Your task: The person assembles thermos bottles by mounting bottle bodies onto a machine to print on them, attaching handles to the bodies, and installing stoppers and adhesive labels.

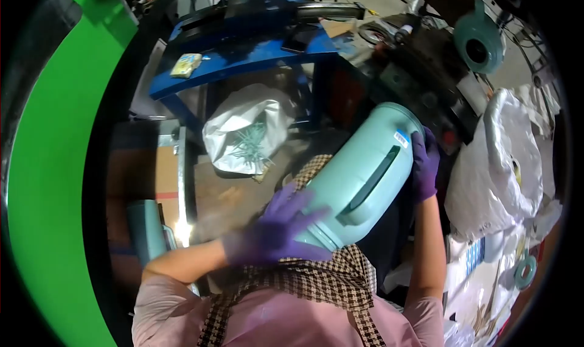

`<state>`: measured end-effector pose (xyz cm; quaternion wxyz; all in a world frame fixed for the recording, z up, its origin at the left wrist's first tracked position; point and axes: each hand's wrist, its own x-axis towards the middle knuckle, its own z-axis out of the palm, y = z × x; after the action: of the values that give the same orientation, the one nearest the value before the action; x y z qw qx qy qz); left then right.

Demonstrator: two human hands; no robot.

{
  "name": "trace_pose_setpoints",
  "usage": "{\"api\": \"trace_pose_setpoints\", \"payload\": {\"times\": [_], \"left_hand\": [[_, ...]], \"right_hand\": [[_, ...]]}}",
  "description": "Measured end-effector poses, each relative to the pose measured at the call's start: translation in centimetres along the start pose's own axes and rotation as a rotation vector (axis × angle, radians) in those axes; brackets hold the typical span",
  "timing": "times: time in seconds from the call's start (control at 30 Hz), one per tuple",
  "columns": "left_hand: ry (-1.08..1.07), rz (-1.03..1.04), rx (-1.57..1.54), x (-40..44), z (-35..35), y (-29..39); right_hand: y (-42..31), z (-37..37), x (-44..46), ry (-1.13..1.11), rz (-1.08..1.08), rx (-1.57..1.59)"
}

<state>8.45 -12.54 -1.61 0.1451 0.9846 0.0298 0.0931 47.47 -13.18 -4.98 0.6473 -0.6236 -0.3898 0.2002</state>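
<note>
Across the middle of the frame, a pale teal plastic jug-like vessel with a long moulded handle lies slanted over the person's lap. At its upper right end, the purple-gloved right hand supports it, fingers bent against the side. Toward its lower left end, the purple-gloved left hand is blurred, fingers spread and not closed on anything; whether they press the surface, I cannot tell.

By my judgement the piece is well along: handle formed, small blue-and-white label already on. What remains undone does not show.

Left of centre, a crumpled white plastic bag gapes open, thin teal strips heaped inside. At the right edge, a bulging whitish plastic sack stands, its contents mostly hidden. Lower left, another teal vessel sits near a brown cardboard panel; I can't tell whether it's inside a box.
</note>
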Motion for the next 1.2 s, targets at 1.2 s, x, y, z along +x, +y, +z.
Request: {"api": "trace_pose_setpoints", "payload": {"times": [1.2], "left_hand": [[0.932,-0.614,0.743,5.0,-19.1,-20.9]], "right_hand": [[-11.2,-4.0,-8.6,-0.046,-0.322,0.201]]}}
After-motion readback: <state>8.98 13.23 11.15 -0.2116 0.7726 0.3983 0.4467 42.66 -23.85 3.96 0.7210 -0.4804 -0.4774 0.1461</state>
